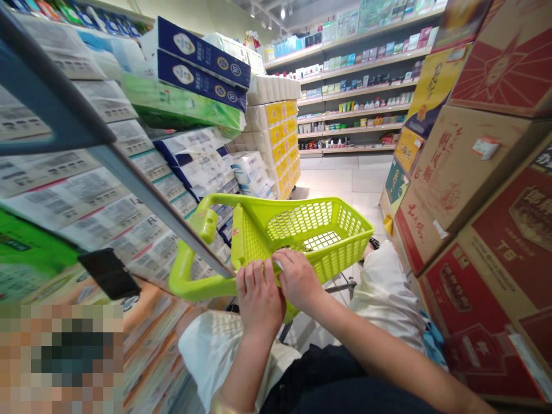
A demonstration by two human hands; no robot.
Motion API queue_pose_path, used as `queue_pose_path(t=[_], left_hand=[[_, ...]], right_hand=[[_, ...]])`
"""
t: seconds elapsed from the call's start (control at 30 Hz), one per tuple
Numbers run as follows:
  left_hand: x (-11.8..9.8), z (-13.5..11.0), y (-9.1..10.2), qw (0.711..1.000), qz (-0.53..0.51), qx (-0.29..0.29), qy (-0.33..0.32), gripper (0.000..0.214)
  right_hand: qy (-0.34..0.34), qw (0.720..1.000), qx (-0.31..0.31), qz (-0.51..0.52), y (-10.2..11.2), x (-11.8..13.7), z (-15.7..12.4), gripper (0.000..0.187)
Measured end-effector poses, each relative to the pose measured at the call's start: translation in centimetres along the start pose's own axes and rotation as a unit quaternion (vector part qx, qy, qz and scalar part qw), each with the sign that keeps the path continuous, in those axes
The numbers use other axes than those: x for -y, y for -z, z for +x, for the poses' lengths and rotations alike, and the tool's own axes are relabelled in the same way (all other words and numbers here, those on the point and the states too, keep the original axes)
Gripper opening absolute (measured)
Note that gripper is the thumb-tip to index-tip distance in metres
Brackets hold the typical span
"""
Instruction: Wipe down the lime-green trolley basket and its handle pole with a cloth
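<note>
A lime-green plastic shopping cart [345, 253] with a perforated basket stands in front of my body. My left hand [261, 296] has its fingers curled over the near side of the cart's green handle. Against its fingertips lies my right hand [299, 279], fingers bent and drawn together; a small white edge shows under them, too little to name. A grey pole [168, 215] slants down from the upper left and ends beside my left hand. Whether that hand also touches the pole, I cannot tell. The basket's visible floor shows only its mesh.
Stacked tissue packs [202, 75] and wrapped paper goods rise on the left, with a black flat device [110, 273] over them. Cardboard cartons [448, 178] wall the right side. Shelves of small boxes and bottles [357, 86] line the back, beyond a tiled floor [332, 175].
</note>
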State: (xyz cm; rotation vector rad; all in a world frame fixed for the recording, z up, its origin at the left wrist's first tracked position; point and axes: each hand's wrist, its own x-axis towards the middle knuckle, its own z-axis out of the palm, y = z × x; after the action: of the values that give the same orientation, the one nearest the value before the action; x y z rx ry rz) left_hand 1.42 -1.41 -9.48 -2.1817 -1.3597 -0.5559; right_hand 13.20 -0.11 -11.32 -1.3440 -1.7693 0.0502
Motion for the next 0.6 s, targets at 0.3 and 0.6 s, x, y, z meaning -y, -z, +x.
queue_pose_path(t=[0.3,0.6], left_hand=[[-0.2,-0.1,0.1,1.0,-0.007,0.006,0.008,0.047],[0.2,-0.1,-0.1,1.0,-0.005,-0.002,-0.004,0.044]], right_hand=[[-0.067,0.997,0.014,-0.044,0.6,-2.0,0.0,0.034],[-0.021,0.999,0.022,-0.013,0.1,-0.7,0.2,0.035]])
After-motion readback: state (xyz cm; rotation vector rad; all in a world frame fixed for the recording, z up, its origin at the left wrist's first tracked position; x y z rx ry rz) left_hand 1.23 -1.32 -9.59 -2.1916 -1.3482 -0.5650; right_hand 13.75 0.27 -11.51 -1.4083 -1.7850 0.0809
